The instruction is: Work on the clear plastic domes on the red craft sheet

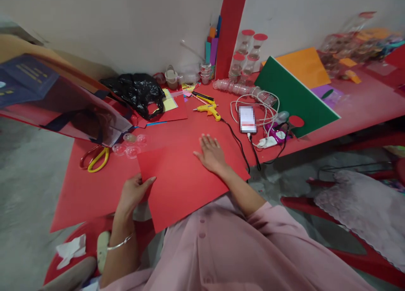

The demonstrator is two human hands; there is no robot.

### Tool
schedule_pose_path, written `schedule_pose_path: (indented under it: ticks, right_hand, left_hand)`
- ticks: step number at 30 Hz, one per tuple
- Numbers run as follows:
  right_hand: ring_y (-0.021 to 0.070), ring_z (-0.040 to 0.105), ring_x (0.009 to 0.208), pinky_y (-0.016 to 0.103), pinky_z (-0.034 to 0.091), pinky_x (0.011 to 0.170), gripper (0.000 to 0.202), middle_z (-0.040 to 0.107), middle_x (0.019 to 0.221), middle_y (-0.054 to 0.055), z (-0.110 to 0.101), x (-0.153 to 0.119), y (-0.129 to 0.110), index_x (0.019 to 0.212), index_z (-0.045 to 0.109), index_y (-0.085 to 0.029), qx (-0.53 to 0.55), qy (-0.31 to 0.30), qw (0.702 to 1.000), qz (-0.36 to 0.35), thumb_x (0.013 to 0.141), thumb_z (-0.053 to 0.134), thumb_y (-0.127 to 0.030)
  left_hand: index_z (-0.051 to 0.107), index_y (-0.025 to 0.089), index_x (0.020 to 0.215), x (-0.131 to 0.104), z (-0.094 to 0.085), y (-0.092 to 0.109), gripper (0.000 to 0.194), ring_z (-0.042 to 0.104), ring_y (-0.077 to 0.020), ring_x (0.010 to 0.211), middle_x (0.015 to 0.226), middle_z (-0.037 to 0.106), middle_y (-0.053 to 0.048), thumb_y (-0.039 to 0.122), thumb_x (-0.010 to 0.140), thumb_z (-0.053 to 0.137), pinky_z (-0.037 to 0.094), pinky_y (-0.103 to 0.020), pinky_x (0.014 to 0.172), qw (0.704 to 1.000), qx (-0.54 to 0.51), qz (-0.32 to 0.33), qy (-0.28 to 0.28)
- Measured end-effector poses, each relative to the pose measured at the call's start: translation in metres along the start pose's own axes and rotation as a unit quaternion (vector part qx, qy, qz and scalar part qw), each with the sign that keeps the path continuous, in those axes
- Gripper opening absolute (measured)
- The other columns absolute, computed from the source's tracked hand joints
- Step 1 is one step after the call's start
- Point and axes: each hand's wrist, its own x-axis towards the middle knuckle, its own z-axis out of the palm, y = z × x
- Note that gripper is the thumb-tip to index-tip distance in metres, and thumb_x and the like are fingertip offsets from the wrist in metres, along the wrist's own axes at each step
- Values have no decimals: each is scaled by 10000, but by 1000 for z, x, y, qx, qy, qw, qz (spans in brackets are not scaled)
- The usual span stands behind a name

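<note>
Head view gives me the red sheet (180, 168) lying partly on the red table (84, 189), its near corner jutting past the table's front edge toward the pink shirt (221, 244); whether it touches the cloth I cannot tell. At the sheet's left edge I see the left hand (134, 190) with its thumb laid over the top face and its fingers going out of sight by the rim, so I read that as a light pinch on the sheet. The right hand (211, 154) lies palm down near the far edge, fingers spread, pressing on the surface and grasping nothing.

From here I judge the sheet light and fairly stiff, thin card more than soft paper, since the overhanging part does not droop. Its face looks smooth, so I would expect it to slide easily on the table without a palm on top. Corners and edges seem the weak spots: a hard squeeze could crease them. I would take it by opposite edges, thumb above and fingers below, well in from the corners.

Close by I note the scissors (101, 160) and clear plastic pieces (129, 147) on the left, and the glue gun (209, 109) beyond the far edge, its black cord (237, 139) running down just past the right hand.
</note>
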Motion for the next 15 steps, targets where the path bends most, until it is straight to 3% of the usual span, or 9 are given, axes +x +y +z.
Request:
schedule_pose_path:
  ticks: [3, 5, 6, 8, 10, 13, 15]
  right_hand:
    - [367, 201, 1711, 588, 123, 1391, 815, 278, 1800, 207, -9, 0, 22, 1721, 355, -78, -11, 19, 999, 44, 1113, 393, -620]
    - [363, 193, 1714, 582, 115, 1392, 811, 281, 1802, 203, -10, -3, 25, 1722, 356, -83, -16, 18, 999, 47, 1113, 391, -618]
    - [364, 191, 1714, 580, 113, 1391, 809, 281, 1802, 205, -10, -4, 24, 1720, 358, -78, -19, 20, 998, 49, 1114, 390, -614]
    - [372, 196, 1711, 580, 113, 1390, 804, 278, 1801, 213, -11, -6, 21, 1713, 363, -59, -25, 21, 998, 53, 1117, 394, -598]
    - [385, 206, 1707, 595, 125, 1384, 792, 274, 1801, 221, -14, -6, 16, 1706, 373, -54, -22, 12, 998, 63, 1118, 402, -583]
    - [406, 202, 1705, 647, 157, 1364, 756, 258, 1806, 222, -21, -5, -9, 1699, 410, -96, 4, 0, 997, 72, 1124, 384, -585]
    - [387, 184, 1713, 634, 146, 1372, 720, 246, 1821, 183, -19, -1, -39, 1691, 447, -156, 32, 0, 999, 14, 1132, 354, -600]
  left_hand:
    - [799, 225, 1103, -9, -7, 9, 533, 718, -272, 782, 814, 773, -68, 661, 796, 793, 527, -336, 701, 975, 190, 20, 117]
    - [777, 224, 1219, -13, -1, 22, 519, 737, -296, 899, 928, 789, -95, 642, 929, 676, 557, -388, 819, 949, 228, 102, 191]
    - [771, 215, 1243, -13, 7, 30, 498, 744, -302, 986, 1027, 798, -118, 612, 983, 622, 566, -409, 896, 942, 222, 171, 186]
    - [771, 205, 1265, -12, 31, 46, 469, 709, -319, 1227, 1307, 768, -161, 558, 1048, 550, 537, -450, 1074, 918, 218, 321, 81]
    - [708, 211, 1425, -6, 62, 55, 492, 552, -345, 1497, 1610, 601, -171, 507, 1079, 521, 423, -523, 1248, 877, 251, 406, -49]
    - [566, 197, 1602, 7, 104, 52, 612, 392, -394, 1624, 1743, 432, -179, 512, 1080, 513, 251, -654, 1334, 850, 310, 410, -112]
    - [502, 181, 1652, 14, 120, 43, 636, 337, -389, 1655, 1756, 402, -182, 478, 1090, 482, 160, -670, 1357, 844, 319, 416, -112]
